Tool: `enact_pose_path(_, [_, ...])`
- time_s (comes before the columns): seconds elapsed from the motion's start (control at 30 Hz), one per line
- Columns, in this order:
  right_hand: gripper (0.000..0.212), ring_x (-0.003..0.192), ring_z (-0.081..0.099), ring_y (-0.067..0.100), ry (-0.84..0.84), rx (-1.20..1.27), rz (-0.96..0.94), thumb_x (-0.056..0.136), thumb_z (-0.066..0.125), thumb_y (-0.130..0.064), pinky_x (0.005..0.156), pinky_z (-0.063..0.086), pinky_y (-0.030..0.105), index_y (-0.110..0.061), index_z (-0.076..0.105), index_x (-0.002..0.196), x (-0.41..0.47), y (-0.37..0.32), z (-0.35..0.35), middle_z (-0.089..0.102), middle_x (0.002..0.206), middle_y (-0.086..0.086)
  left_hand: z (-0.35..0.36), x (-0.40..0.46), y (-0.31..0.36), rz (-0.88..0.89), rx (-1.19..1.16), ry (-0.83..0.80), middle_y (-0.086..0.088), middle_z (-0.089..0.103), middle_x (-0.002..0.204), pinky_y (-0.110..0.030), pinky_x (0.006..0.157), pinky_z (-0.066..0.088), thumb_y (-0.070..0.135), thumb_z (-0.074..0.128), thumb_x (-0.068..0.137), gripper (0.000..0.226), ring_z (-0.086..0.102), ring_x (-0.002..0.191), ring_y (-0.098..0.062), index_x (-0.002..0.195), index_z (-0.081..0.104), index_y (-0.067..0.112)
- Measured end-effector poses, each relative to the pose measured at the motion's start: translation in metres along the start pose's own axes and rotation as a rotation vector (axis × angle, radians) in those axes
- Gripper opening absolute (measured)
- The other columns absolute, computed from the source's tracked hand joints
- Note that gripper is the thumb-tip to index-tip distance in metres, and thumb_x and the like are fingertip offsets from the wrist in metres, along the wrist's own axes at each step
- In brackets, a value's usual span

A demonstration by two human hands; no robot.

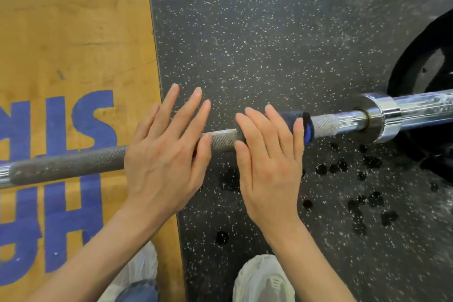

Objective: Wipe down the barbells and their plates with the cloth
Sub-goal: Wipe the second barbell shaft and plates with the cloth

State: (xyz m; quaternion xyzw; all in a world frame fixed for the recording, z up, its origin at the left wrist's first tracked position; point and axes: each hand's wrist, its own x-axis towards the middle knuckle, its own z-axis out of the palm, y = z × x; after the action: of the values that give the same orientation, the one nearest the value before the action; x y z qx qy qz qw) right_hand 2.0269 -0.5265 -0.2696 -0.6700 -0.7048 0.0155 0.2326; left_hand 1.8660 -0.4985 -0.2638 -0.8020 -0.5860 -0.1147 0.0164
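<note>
Fingers are straight on both hands, nothing clenched. The right hand [267, 167] lies flat over a dark blue cloth [297, 125] wrapped around the barbell [73, 164], pressing rather than gripping, I think. The left hand [164, 154] rests open on the knurled shaft just beside it. Past the right fingertips: the chrome collar [382, 117], then a black plate [416, 61], blurry at the edge.
</note>
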Motion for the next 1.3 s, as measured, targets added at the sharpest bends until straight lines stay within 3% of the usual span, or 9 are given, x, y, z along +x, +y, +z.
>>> enact_pose_path(0.1, [0.045, 0.064, 0.051, 0.025, -0.080, -0.099, 0.038, 0.105, 0.040, -0.025, 0.081, 0.047, 0.037, -0.019, 0.052, 0.062, 0.049, -0.010, 0.000, 0.047, 0.061, -0.004, 0.001, -0.002, 0.001, 0.006, -0.019, 0.010, -0.001, 0.044, 0.156, -0.046, 0.116, 0.033, 0.033, 0.024, 0.109, 0.050, 0.030, 0.150, -0.027, 0.146, 0.052, 0.014])
enact_pose_path(0.2, [0.051, 0.053, 0.039, 0.028, -0.220, -0.180, -0.001, 0.103, 0.043, -0.029, 0.061, 0.029, 0.034, -0.020, 0.034, 0.053, 0.078, -0.008, -0.004, 0.028, 0.053, -0.004, 0.000, -0.002, 0.001, 0.022, -0.033, 0.000, -0.001, 0.043, 0.156, -0.044, 0.118, 0.030, 0.031, 0.027, 0.109, 0.048, 0.028, 0.151, -0.028, 0.147, 0.051, 0.013])
enact_pose_path(0.43, [0.043, 0.141, 0.044, 0.025, 0.038, 0.034, -0.055, 0.110, 0.030, -0.027, 0.125, 0.011, 0.042, -0.013, 0.060, 0.136, -0.008, 0.010, 0.002, 0.058, 0.143, 0.005, -0.002, 0.006, 0.022, 0.079, -0.094, -0.013, -0.003, 0.041, 0.157, -0.042, 0.123, 0.022, 0.027, 0.024, 0.109, 0.049, 0.026, 0.152, -0.026, 0.149, 0.047, 0.009])
enact_pose_path(0.53, [0.032, 0.068, 0.063, 0.031, 0.037, -0.033, -0.075, 0.099, 0.053, -0.014, 0.084, 0.049, 0.042, -0.017, 0.054, 0.067, 0.044, 0.009, 0.005, 0.067, 0.068, 0.006, 0.004, 0.008, 0.024, 0.090, -0.091, -0.002, 0.000, 0.046, 0.154, -0.039, 0.116, 0.031, 0.025, 0.026, 0.109, 0.047, 0.032, 0.149, -0.023, 0.149, 0.048, 0.011])
enact_pose_path(0.6, [0.040, 0.044, 0.043, 0.027, 0.068, -0.060, -0.070, 0.091, 0.060, -0.010, 0.056, 0.035, 0.034, -0.021, 0.041, 0.058, 0.067, 0.008, 0.000, 0.055, 0.048, 0.005, 0.007, 0.008, 0.022, 0.091, -0.096, -0.006, 0.002, 0.045, 0.155, -0.039, 0.114, 0.035, 0.026, 0.025, 0.109, 0.048, 0.032, 0.149, -0.021, 0.151, 0.045, 0.013])
enact_pose_path(0.8, [0.046, 0.146, 0.035, 0.024, 0.040, 0.044, -0.024, 0.110, 0.030, -0.032, 0.126, 0.009, 0.044, -0.012, 0.052, 0.144, -0.016, 0.020, 0.004, 0.050, 0.151, 0.006, 0.007, 0.009, 0.021, 0.112, -0.073, 0.004, 0.003, 0.047, 0.153, -0.038, 0.108, 0.039, 0.026, 0.028, 0.109, 0.046, 0.034, 0.148, -0.021, 0.149, 0.048, 0.014])
enact_pose_path(1.0, [0.049, 0.054, 0.050, 0.028, 0.114, -0.036, 0.053, 0.101, 0.050, -0.026, 0.077, 0.044, 0.038, -0.015, 0.063, 0.055, 0.060, 0.013, 0.009, 0.059, 0.051, 0.005, 0.007, 0.010, 0.022, 0.113, -0.064, -0.016, 0.005, 0.048, 0.153, -0.034, 0.100, 0.040, 0.028, 0.020, 0.110, 0.050, 0.033, 0.149, -0.018, 0.150, 0.046, 0.016])
enact_pose_path(1.2, [0.039, 0.139, 0.045, 0.025, 0.084, 0.088, -0.020, 0.109, 0.038, -0.028, 0.125, 0.015, 0.044, -0.012, 0.061, 0.135, -0.006, 0.023, 0.004, 0.060, 0.140, 0.005, 0.009, 0.010, 0.020, 0.127, -0.069, 0.016, 0.003, 0.050, 0.151, -0.035, 0.103, 0.041, 0.026, 0.025, 0.110, 0.047, 0.037, 0.147, -0.019, 0.147, 0.051, 0.015])
enact_pose_path(1.3, [0.035, 0.110, 0.060, 0.026, 0.072, 0.085, -0.047, 0.107, 0.038, -0.027, 0.119, 0.027, 0.043, -0.013, 0.070, 0.109, 0.021, 0.021, 0.007, 0.069, 0.108, 0.003, 0.009, 0.010, 0.021, 0.127, -0.079, 0.016, 0.004, 0.051, 0.150, -0.034, 0.099, 0.042, 0.025, 0.026, 0.110, 0.046, 0.038, 0.146, -0.018, 0.146, 0.052, 0.015])
